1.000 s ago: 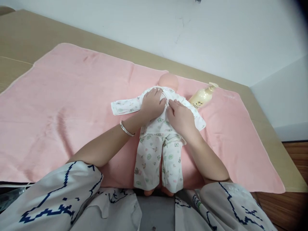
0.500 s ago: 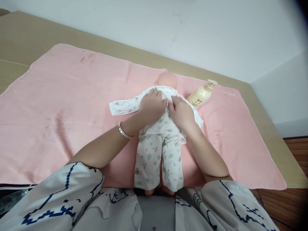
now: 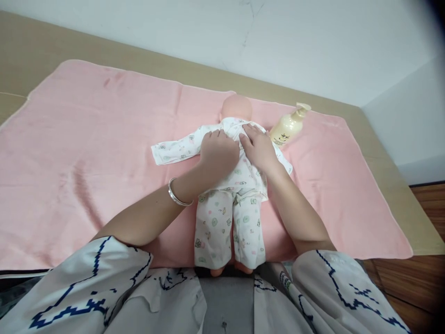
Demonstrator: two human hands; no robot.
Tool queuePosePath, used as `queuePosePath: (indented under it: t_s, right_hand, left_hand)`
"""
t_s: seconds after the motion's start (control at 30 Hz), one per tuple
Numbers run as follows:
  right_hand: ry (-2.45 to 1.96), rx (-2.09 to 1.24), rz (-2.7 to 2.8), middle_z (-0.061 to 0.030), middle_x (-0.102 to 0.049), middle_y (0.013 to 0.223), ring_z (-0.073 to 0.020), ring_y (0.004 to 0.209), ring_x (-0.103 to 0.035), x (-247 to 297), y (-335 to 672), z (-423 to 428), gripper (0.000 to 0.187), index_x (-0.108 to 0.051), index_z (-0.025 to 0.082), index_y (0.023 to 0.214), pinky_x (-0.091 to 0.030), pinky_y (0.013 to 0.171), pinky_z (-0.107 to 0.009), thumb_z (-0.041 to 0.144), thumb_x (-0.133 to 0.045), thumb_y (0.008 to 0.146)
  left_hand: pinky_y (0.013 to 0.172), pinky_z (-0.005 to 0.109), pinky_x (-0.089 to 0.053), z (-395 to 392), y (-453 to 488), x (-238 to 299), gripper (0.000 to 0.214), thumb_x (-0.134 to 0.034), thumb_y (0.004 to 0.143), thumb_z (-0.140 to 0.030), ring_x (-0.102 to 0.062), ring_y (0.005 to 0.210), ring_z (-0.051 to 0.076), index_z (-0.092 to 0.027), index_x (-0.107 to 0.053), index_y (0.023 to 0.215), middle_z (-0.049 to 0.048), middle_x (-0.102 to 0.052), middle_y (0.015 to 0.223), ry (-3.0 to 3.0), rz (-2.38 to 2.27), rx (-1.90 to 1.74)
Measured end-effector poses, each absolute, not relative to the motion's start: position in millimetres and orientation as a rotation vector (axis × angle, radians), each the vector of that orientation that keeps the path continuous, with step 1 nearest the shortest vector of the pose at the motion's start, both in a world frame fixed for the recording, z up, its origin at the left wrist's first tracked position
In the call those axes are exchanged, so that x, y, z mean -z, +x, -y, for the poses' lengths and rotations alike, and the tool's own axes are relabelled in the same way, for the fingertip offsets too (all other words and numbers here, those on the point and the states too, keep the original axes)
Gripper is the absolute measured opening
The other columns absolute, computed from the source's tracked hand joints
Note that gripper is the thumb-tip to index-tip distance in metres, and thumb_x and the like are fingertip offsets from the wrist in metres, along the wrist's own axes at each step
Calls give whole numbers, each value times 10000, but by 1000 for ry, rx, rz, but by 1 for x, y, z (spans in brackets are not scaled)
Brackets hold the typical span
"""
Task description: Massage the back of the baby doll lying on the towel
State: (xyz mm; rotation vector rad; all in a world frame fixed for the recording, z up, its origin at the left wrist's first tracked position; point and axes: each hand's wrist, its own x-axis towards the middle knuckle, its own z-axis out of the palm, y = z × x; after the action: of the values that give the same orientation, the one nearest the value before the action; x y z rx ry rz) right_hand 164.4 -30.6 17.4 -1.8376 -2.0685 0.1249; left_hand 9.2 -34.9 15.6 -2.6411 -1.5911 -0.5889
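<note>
A baby doll (image 3: 236,107) lies lengthwise before me, its head away from me and its feet at the near edge. It wears a white printed shirt (image 3: 239,178) and matching trousers (image 3: 213,229). My left hand (image 3: 219,155) rests on the left side of the shirt's upper part. Its fingers are curled under, so the fingertips and whatever they may hold are hidden. My right hand (image 3: 257,147) lies on the upper right of the shirt with fingers extended and thumb apart. One sleeve (image 3: 174,150) stretches out to the left.
Beneath the doll a pink cloth (image 3: 114,139) covers much of the wooden table (image 3: 146,55). A pale yellow pump bottle (image 3: 287,130) leans beyond the doll's right shoulder. Behind the table stands a white wall (image 3: 194,32).
My left hand's fingers have curled in, and its thumb is no longer visible. My right hand has slid slightly up the shirt. The whole view has shifted a little.
</note>
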Motion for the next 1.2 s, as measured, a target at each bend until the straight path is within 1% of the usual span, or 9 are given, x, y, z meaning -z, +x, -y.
queuePosePath:
  t_s: [0.07,0.17,0.3,0.4,0.5,0.7,0.9,1.13,1.2]
  right_hand:
    - [-1881,-86,2040,-144,-583,1483,-341,1433,-465,-21,155,39,454,-574,166,1380,-295,1187,-618,344,-342,1033]
    - [-1866,39,2083,-153,-720,1246,-345,1264,-595,-27,137,56,384,-696,168,1127,-399,1112,-544,298,-351,1016]
    - [-1833,138,2119,-168,-735,1150,-349,1159,-629,-28,125,67,387,-721,172,995,-461,1019,-497,301,-357,1011]
    - [-1816,65,2052,-120,-751,1116,-317,1160,-639,-27,132,61,399,-735,215,937,-489,980,-457,307,-355,1016]
    - [-1774,-47,1979,-72,-747,1189,-279,1219,-629,-25,146,48,423,-747,245,1000,-496,994,-417,333,-334,1028]
    - [-1763,-59,1925,-65,-703,1326,-285,1307,-571,-13,164,30,439,-698,238,1228,-436,1106,-466,320,-319,1022]
    - [-1764,-13,1998,-97,-684,1350,-295,1280,-572,-12,162,31,471,-644,192,1307,-414,1123,-474,297,-287,1019]
    - [-1812,-98,2022,-93,-564,1512,-358,1444,-433,-12,166,29,537,-538,148,1448,-320,1189,-554,307,-274,1008]
    - [-1805,-66,2027,-104,-613,1456,-352,1395,-487,-16,164,33,513,-589,156,1392,-351,1161,-543,283,-288,996]
  left_hand:
    - [967,465,-467,24,5,-17,465,-360,1026,-333,-649,1066,333,-72,-738,955,207,-720,1037,-2637,1622,595]
    - [942,428,-492,6,-2,-21,494,-336,1037,-380,-659,1048,307,-106,-736,948,178,-722,1081,-2675,1738,575]
    - [882,383,-520,-11,-12,-22,490,-293,1043,-376,-665,968,251,-175,-716,901,126,-722,1102,-2802,1802,639]
    - [885,378,-530,-13,-14,-20,482,-294,1043,-381,-665,947,236,-192,-706,881,110,-728,1100,-2840,1806,679]
    - [959,421,-521,-8,-9,-16,473,-303,1044,-360,-662,1057,281,-150,-718,961,159,-714,1151,-2775,1774,674]
    - [1167,464,-389,2,1,-8,460,-304,1040,-293,-533,1358,321,-63,-662,1214,225,-627,1373,-2710,1723,729]
    - [1121,470,-424,13,2,-14,509,-305,1042,-286,-508,1375,358,37,-592,1311,285,-566,1431,-2680,1706,595]
    - [1002,477,-490,35,7,-29,459,-327,1033,-267,-584,1264,363,-12,-638,1254,267,-657,1289,-2673,1712,453]
    - [1039,498,-473,28,3,-29,464,-329,1038,-288,-564,1304,359,-27,-645,1256,258,-633,1344,-2727,1692,431]
